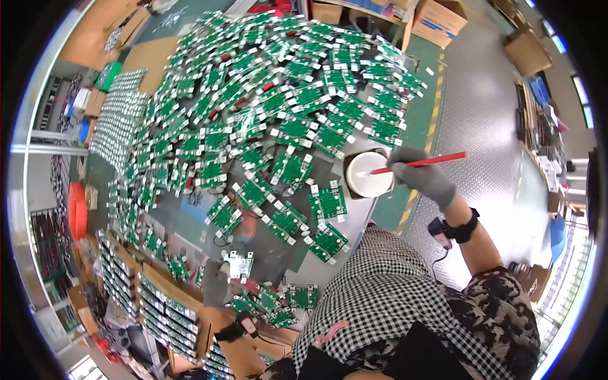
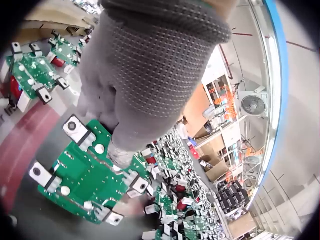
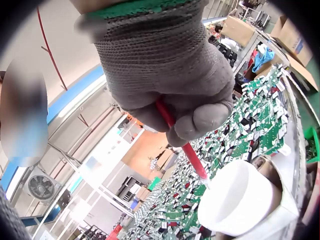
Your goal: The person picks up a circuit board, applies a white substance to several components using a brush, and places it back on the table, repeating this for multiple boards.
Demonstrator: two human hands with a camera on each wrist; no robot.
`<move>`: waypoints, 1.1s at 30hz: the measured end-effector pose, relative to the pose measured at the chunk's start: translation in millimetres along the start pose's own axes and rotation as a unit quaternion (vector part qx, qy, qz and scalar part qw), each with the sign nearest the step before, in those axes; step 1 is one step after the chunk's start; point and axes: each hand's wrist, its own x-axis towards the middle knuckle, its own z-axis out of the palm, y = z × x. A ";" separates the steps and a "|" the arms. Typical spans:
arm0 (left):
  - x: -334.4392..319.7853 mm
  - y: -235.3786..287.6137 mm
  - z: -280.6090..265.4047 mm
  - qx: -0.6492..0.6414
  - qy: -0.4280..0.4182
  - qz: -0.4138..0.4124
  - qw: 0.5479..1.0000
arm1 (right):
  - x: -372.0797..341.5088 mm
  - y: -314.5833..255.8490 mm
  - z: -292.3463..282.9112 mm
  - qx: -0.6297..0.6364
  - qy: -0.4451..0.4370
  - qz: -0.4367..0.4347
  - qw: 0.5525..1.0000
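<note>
My gloved right hand (image 1: 419, 174) grips a thin red-handled brush (image 1: 437, 159) near its middle. The brush's pale tip dips into the mouth of a white tub (image 1: 380, 183), which sits in a cardboard box at the bench edge. In the right wrist view, the curled fingers of the right hand (image 3: 170, 75) wrap the red handle (image 3: 195, 160) above the tub (image 3: 265, 200). Low on the left, my gloved left hand (image 1: 216, 285) pinches a green circuit board (image 2: 90, 175) by one edge. White-tabbed corners and white blobs show on that board, its face toward the left wrist camera.
Many green circuit boards (image 1: 291, 168) with white corner tabs cover the bench. Racks of stacked boards (image 1: 168, 310) stand at the lower left, and a sheet of small white pieces (image 1: 120, 117) lies at the far left. A cardboard box (image 1: 438, 22) is at the back right.
</note>
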 end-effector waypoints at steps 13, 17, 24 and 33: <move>-7.1 173.3 -6.8 -0.319 0.052 0.006 0.946 | -32.1 7.9 -4.7 0.256 0.100 0.077 0.959; 2.5 217.4 8.7 -0.329 -0.072 0.073 0.939 | -57.5 -23.2 -9.9 0.339 -0.002 -0.030 0.940; 4.4 260.8 6.2 -0.280 -0.261 0.057 0.922 | -67.2 -74.4 18.1 0.243 -0.179 -0.075 0.950; -8.4 254.0 -5.0 -0.224 -0.292 0.027 0.929 | -70.6 -103.6 36.9 -0.037 -0.189 -0.240 0.951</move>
